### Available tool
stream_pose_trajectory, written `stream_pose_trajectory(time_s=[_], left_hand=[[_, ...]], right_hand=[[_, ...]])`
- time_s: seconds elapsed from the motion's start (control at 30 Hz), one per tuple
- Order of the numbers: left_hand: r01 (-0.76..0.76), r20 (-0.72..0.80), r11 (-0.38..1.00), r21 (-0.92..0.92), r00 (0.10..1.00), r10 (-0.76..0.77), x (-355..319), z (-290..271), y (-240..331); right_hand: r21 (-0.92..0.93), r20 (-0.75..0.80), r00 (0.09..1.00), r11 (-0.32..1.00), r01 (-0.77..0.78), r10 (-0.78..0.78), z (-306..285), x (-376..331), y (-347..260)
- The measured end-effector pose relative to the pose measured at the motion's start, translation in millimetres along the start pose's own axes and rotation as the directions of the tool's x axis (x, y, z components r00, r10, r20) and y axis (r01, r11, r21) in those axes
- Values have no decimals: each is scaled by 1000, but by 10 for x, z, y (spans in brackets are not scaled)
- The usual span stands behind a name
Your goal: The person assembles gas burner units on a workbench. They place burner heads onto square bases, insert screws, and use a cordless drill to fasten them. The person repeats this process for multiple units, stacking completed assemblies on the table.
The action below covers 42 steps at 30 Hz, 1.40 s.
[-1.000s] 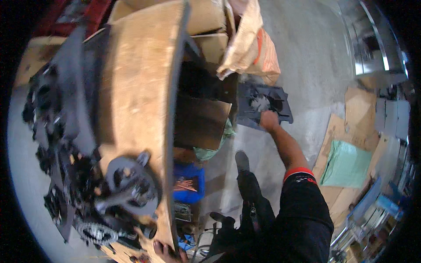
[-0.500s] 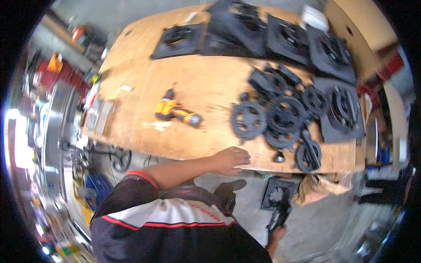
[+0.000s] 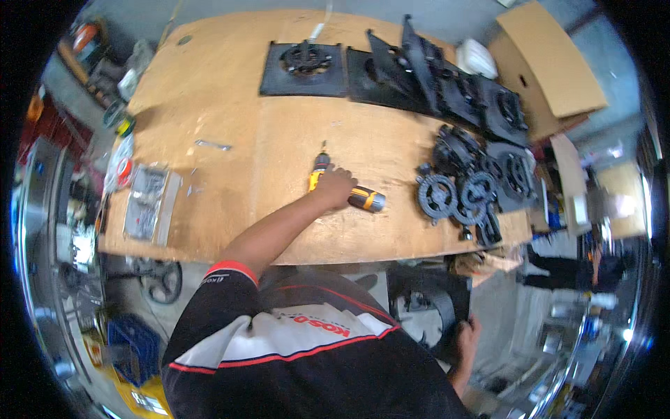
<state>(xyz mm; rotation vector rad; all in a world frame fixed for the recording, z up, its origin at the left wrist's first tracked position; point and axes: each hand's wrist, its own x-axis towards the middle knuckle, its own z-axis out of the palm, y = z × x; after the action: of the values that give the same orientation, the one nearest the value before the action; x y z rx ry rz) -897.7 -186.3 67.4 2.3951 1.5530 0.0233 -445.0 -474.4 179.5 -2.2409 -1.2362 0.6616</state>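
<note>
Nearest, below the table edge: right hand (image 3: 466, 334) hangs low by the person's side, fingers closed over the edge of a black square plate (image 3: 430, 307) with a round ring part showing in it. Plate is held off the floor, just under the front edge of the wooden table (image 3: 230, 133).

Lower left, on the floor: blue crate (image 3: 131, 342); contents too dark to tell. A black wheel (image 3: 162, 281) sits under the table's left end.

On the table, near edge: left arm reaches forward from the short black sleeve with red cuff, elbow nearly straight. Left hand (image 3: 333, 188) lies palm down on a yellow-and-black cordless drill (image 3: 343, 188), fingers curled over its body; grip looks closed but loose, drill flat on the wood, bit end pointing away from the person.

Left end: flat clear packets of small metal parts (image 3: 146, 202).

Right end: pile of black round castings (image 3: 464, 188), rings and hubs heaped and touching.

Far edge: row of black square plates (image 3: 305, 68), one flat, others leaning on one another toward the right. Beyond them, cardboard box (image 3: 544, 63), flaps open; inside not visible.
</note>
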Motion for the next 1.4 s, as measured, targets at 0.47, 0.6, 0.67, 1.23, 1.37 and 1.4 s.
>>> stream_pose_trajectory(time_s=[0.47, 0.6, 0.67, 1.23, 1.37, 1.4], left_hand=[[384, -111, 913, 138, 922, -371, -1814, -290, -1851], [479, -212, 875, 72, 864, -456, -2015, -257, -1939], [495, -216, 867, 58, 854, -473, -2031, -219, -1987], [373, -340, 923, -88, 860, -380, -2399, -176, -2226], [317, -277, 948, -37, 908, -314, -2447, -204, -2291], [266, -264, 964, -13, 929, -260, -2457, -215, -2331]], right_hand=[[300, 153, 980, 951, 77, -128, -239, -666, -2132], [-65, 117, 756, 755, 653, -644, 214, -110, -2580], [-170, 327, 598, 577, 799, -732, 472, 21, -3230], [47, 985, -130, -557, 829, -111, 3284, 234, -5617], [64, 932, -232, -505, 861, -279, 3975, 170, -5432], [91, 938, -245, -510, 856, -244, 4109, 116, -5320]])
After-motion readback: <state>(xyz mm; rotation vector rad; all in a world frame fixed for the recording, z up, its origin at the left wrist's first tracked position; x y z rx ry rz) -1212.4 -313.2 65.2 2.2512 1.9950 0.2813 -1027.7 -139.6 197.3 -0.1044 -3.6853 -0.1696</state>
